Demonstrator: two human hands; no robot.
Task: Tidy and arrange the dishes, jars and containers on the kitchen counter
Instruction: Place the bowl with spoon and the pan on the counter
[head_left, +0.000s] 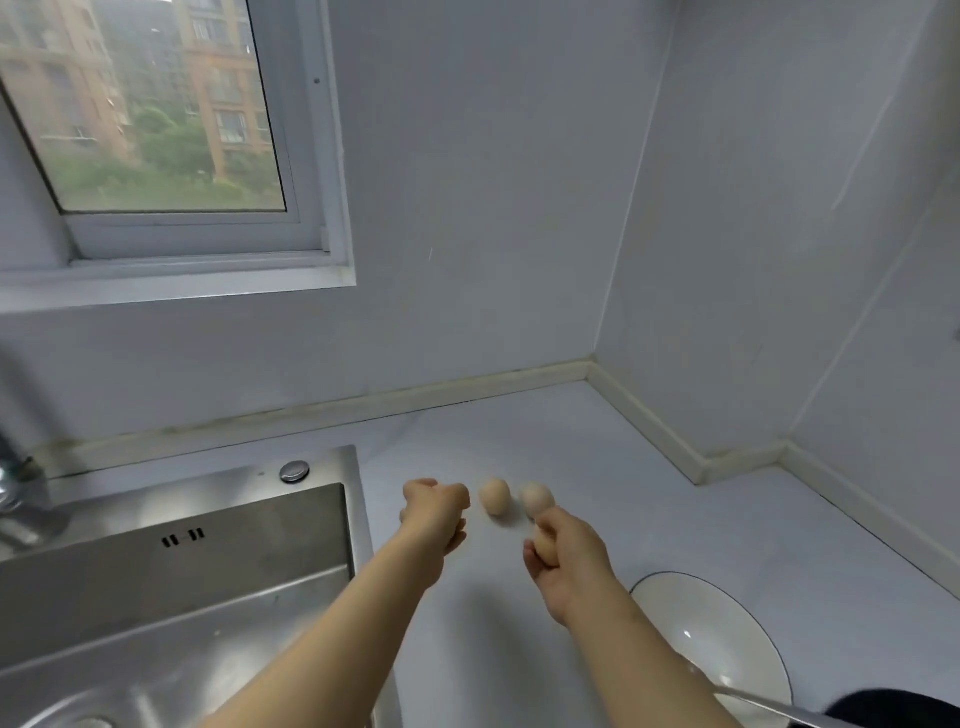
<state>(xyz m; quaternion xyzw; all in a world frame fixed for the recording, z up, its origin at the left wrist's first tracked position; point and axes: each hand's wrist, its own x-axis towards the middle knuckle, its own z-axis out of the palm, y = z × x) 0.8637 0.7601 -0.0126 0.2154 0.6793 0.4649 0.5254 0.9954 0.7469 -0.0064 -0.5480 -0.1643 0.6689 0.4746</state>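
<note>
Two pale brown eggs lie side by side on the white counter (675, 519), the left egg (494, 496) and the right egg (537, 498). My left hand (435, 512) hovers just left of the left egg with its fingers curled under; anything inside it is hidden. My right hand (566, 558) is just below the right egg and grips a third egg (544, 550) in its fingers. A white bowl (727, 623) with a thin dark rim stands on the counter near my right forearm.
A stainless steel sink (171, 571) fills the left side, with a tap (15, 499) at its far left edge. A metal handle (779, 711) crosses the bowl's near rim beside a dark object (898, 706). Walls close the counter at back and right.
</note>
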